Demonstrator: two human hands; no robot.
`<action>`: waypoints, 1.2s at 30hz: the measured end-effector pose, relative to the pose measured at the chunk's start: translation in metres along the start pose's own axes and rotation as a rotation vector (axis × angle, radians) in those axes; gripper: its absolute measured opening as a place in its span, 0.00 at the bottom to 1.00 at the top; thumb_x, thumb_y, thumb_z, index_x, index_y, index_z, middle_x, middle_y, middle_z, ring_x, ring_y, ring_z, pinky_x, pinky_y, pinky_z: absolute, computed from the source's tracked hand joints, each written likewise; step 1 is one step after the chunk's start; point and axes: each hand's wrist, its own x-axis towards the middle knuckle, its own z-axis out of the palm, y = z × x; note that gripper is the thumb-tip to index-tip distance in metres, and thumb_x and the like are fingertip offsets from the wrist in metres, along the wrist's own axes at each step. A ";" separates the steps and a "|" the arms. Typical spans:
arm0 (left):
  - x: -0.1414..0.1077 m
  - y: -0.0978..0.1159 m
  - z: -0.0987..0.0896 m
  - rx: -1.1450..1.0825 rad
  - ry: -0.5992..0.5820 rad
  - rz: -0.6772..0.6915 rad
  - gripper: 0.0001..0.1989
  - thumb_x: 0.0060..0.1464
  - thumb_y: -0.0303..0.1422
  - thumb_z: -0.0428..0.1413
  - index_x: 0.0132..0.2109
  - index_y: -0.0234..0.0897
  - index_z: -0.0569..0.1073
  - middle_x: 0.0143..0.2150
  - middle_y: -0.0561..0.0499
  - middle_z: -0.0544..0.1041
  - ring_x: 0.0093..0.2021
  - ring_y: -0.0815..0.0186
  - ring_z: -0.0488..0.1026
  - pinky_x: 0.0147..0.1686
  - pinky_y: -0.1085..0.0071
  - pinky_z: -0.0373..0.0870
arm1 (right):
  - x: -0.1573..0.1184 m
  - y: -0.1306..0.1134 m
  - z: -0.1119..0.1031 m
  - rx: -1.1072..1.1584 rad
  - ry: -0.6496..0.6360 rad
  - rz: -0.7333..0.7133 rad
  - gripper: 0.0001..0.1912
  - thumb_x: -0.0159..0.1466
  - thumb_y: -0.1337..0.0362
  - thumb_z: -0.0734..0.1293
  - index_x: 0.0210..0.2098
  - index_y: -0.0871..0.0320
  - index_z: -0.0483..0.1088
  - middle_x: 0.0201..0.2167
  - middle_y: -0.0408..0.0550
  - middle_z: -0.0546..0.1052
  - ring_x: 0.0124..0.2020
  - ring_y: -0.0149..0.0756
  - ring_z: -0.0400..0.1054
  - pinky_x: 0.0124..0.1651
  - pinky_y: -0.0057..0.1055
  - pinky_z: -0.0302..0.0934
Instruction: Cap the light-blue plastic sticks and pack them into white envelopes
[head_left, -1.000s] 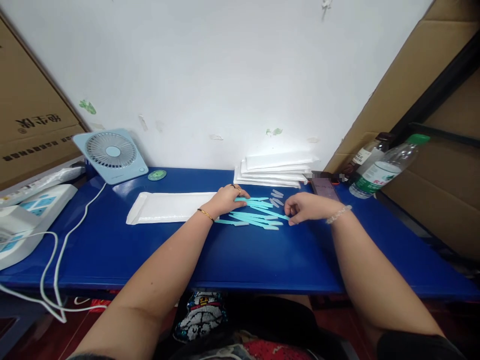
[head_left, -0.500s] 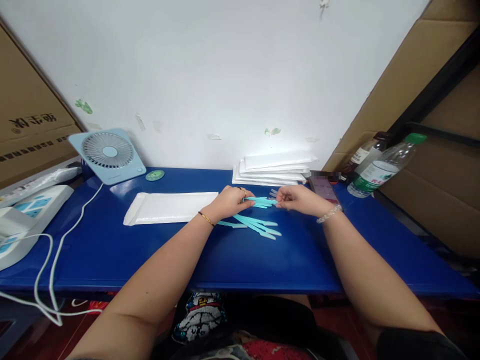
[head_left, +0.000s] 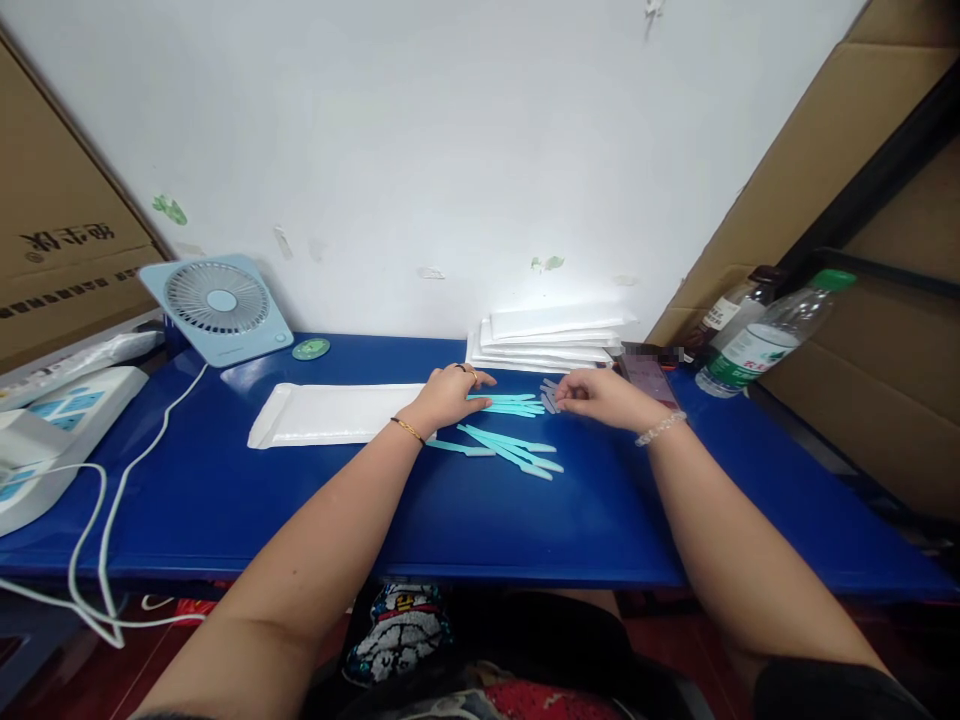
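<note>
My left hand (head_left: 450,396) lies at the near end of several turquoise eyebrow razors (head_left: 517,403), with thumb and index finger apart. The thumb touches the razors, whose other ends lie hidden under the hand. Just right of their tips are several small clear plastic covers (head_left: 550,393). My right hand (head_left: 596,397) is above these covers, its fingers drawn into a pinch; what they hold, if anything, is too small to tell. Closer to me, more turquoise razors (head_left: 517,450) with pale, wider ends lie fanned on the blue table (head_left: 480,530).
A white padded envelope (head_left: 330,412) lies left of my left hand. More white envelopes (head_left: 547,335) are stacked by the wall. At right stand a phone (head_left: 649,380) and two bottles (head_left: 757,345). A small fan (head_left: 221,305), a green disc (head_left: 310,348) and white cables (head_left: 142,455) are left.
My left hand has loosened and shifted slightly left, and the upper razors lie flat and apart. My right hand has come away from their tips, staying near the clear covers.
</note>
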 end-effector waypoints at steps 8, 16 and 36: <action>-0.007 0.017 -0.006 -0.070 -0.101 0.149 0.17 0.52 0.49 0.53 0.38 0.41 0.75 0.37 0.53 0.76 0.39 0.65 0.71 0.40 0.71 0.60 | 0.001 -0.028 0.024 -0.089 -0.275 -0.158 0.10 0.57 0.58 0.68 0.31 0.59 0.70 0.28 0.45 0.71 0.27 0.30 0.63 0.29 0.27 0.56; -0.003 0.024 -0.005 0.031 -0.062 0.164 0.09 0.55 0.36 0.52 0.32 0.40 0.74 0.33 0.54 0.77 0.34 0.67 0.71 0.35 0.71 0.58 | 0.004 -0.018 0.015 -0.117 -0.024 -0.151 0.05 0.60 0.64 0.63 0.31 0.59 0.69 0.27 0.45 0.72 0.27 0.31 0.63 0.30 0.26 0.55; -0.010 0.029 -0.009 -0.103 -0.209 0.238 0.14 0.52 0.46 0.54 0.33 0.42 0.77 0.32 0.54 0.78 0.35 0.67 0.72 0.40 0.71 0.60 | -0.003 -0.037 0.021 -0.091 -0.291 -0.126 0.08 0.57 0.60 0.67 0.27 0.58 0.70 0.22 0.43 0.72 0.23 0.30 0.63 0.26 0.26 0.53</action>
